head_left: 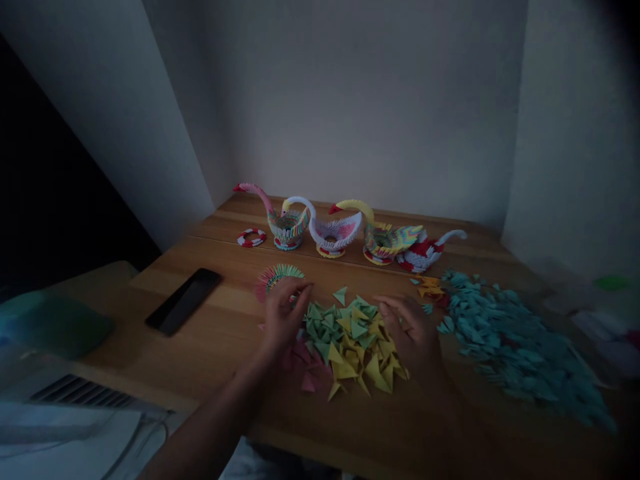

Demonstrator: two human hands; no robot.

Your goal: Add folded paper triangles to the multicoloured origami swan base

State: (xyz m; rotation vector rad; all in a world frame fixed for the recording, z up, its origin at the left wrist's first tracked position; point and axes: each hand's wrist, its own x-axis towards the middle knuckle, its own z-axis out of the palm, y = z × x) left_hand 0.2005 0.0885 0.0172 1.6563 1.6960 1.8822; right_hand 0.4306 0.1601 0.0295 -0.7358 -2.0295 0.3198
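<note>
My left hand (286, 312) hovers beside a ring of paper pieces (279, 272), pink and green, and partly hides it. Its thumb and forefinger come together at the tips; whether something small is between them is too dim to see. My right hand (411, 333) is raised at the right edge of the yellow folded paper triangles (357, 360), thumb and forefinger also pinched close, with any held piece not visible. Between the hands lie green folded triangles (323, 323). Pink triangles (309, 367) are by my left wrist.
Several folded-paper swans (336, 233) stand in a row at the back, beside a red-and-white paper ring (251, 237). A black phone (184, 301) lies at left. A large heap of teal paper pieces (520, 347) and some orange pieces (430, 287) are at right.
</note>
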